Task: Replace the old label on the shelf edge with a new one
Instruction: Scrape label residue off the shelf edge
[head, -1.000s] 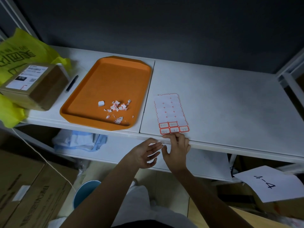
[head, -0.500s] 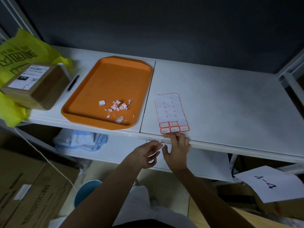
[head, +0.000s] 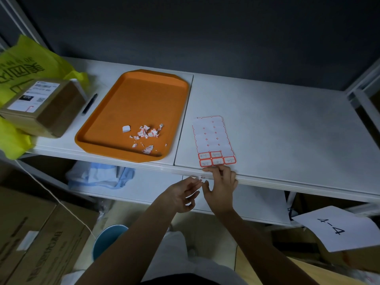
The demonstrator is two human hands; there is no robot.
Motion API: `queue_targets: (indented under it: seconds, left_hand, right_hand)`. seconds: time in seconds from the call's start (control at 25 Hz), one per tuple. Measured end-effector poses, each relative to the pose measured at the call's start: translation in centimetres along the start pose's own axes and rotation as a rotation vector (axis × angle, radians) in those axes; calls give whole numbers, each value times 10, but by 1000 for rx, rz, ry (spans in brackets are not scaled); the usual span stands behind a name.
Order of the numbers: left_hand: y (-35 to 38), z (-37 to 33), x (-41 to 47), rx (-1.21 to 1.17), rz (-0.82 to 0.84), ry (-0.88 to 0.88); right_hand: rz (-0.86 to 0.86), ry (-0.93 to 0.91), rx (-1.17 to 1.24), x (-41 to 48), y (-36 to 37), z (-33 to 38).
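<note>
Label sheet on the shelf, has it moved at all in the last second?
No. The label sheet lies at the same spot beside the seam between the shelf panels, just as far right of the orange tray as before.

White shelf (head: 277,124); on it L-R: pen (head: 89,103), orange tray (head: 139,99), label sheet (head: 211,136).
</note>
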State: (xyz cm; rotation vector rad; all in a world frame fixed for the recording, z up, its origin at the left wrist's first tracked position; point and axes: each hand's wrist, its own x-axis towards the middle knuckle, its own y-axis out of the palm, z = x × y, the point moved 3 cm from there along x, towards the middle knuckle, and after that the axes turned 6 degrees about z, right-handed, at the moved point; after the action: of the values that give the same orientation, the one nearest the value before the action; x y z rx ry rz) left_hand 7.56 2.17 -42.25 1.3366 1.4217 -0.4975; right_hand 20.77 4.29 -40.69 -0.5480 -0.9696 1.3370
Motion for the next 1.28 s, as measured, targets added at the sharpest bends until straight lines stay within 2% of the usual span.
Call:
queue_targets:
  seconds: [0.28,0.4,0.56,0.68,0.76,0.84,0.96,1.08,1.28]
  left_hand:
    - [5,0,-8,-62,51,-84]
    - [7,3,-10,-113,99,-120]
    - [6,-2,-12,-116,111,-24]
    - [3,-1,-15,-259,146,97]
    - [2,-1,-15,-110,68,216]
    - [6,-3,-14,148,-83,326]
    - [14,-8,-15,403,-255,456]
    - [17,-9,-18,778,-429,678]
    - [14,-7,-18,925,-456,709]
  right_hand:
    - [6,-7,50,0,-5,4]
    - [-32,-4,195,-1,-14,4]
    - [-112,8,366,-18,-27,0]
    - [15,215,423,-27,-19,-12]
    - [126,380,476,-26,-11,-21]
    - [213,487,550,-21,-7,-24]
    - [299,504,615,-15,-5,-22]
    - [327,486,631,-14,-6,-20]
    - [418,502,702,-13,-4,-12]
